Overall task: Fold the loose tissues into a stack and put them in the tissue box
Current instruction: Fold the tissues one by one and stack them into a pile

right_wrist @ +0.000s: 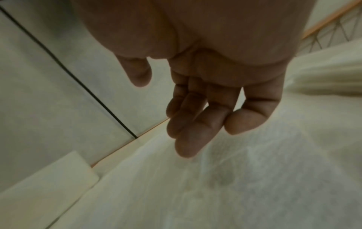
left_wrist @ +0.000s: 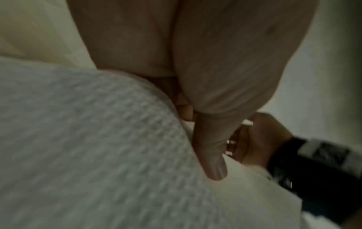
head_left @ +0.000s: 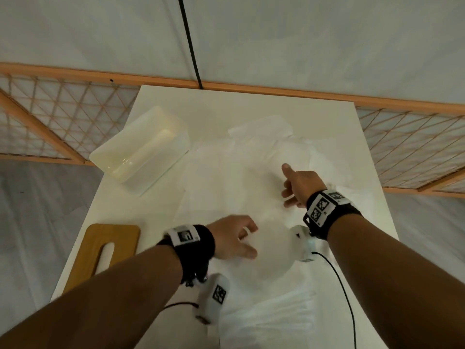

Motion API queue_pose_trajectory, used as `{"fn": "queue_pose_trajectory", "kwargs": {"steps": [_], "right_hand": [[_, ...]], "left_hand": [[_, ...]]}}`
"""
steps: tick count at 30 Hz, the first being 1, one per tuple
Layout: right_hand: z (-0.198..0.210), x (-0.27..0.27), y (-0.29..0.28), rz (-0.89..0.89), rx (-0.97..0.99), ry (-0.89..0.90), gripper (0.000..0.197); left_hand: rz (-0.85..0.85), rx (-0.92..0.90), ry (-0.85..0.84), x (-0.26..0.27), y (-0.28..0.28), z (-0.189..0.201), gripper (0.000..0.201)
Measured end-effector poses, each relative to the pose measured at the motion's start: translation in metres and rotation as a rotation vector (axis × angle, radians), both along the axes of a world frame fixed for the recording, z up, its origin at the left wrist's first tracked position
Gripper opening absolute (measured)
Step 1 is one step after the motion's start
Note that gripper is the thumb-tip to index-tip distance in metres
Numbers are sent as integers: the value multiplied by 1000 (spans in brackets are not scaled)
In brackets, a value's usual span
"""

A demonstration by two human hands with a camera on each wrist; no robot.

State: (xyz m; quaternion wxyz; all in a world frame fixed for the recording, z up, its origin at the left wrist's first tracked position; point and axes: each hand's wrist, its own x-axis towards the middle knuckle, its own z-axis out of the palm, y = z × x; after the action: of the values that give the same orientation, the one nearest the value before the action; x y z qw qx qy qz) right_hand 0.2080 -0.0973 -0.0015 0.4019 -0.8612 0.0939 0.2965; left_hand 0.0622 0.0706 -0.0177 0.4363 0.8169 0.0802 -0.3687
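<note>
White table (head_left: pixel 156 248) | tissues (head_left: pixel 226 177) spread under both hands | left hand (head_left: pixel 234 238) pinches a tissue, thumb on top | right hand (head_left: pixel 299 183) loose, fingers relaxed above tissues | box (head_left: pixel 141 149) beyond left fingers

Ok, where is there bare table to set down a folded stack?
Bare table between the tissue box and wooden lid, and the far strip past the box. The loose tissues crowd centre and right, under both hands.

Black wristbands (head_left: pixel 193 244), white coded tags (head_left: pixel 324 206), white wrist cameras (head_left: pixel 212 299), bare forearms
</note>
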Motion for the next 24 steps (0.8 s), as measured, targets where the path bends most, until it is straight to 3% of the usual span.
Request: {"fn": "queue_pose_trajectory", "kwargs": {"steps": [4, 8, 11, 13, 18, 21, 24], "right_hand": [[-10, 1, 8, 122, -72, -79, 34], [-19, -6, 42, 250, -165, -169, 33], [-27, -10, 68, 297, -236, -165, 58], [-35, -11, 80, 324, -296, -121, 63], [-50, -13, 95, 268, -288, -78, 59], [-51, -12, 95, 191, -200, -117, 26], [-46, -12, 93, 137, -114, -181, 35]], "left_hand": [[-166, 208, -46, -12, -21, -17, 47], [-79, 459, -263, -16, -8, -20, 69], [209, 433, -333, -10, 18, -24, 53], [392, 392, -301, -3, 39, -30, 41], [615, 258, -210, 6, 57, -42, 52], [695, 230, -218, 8, 57, -47, 47], [716, 215, -225, 9, 59, -49, 42]]}}
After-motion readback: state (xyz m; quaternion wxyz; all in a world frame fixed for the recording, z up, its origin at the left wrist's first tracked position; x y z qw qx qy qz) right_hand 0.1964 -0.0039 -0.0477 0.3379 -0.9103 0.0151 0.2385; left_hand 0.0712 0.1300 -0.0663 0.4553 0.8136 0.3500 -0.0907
